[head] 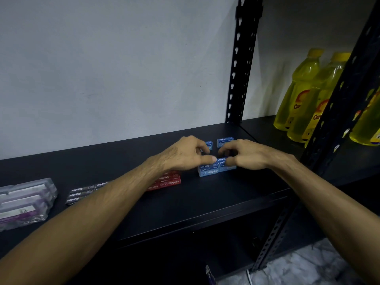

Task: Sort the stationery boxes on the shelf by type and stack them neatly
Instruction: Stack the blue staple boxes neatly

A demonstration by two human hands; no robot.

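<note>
Blue staple boxes (208,170) sat mid-shelf (205,202), two side by side at front, two more apart behind near the wall. Left hand (185,155) and right hand (246,155) both hovered over the front pair, fingers curled, thumbs touching the box tops; firm grip could not be confirmed. Red boxes (168,181) and black boxes (82,193) lay grouped to the left. Advice: square edges flush before stacking the rear boxes on top.
</note>
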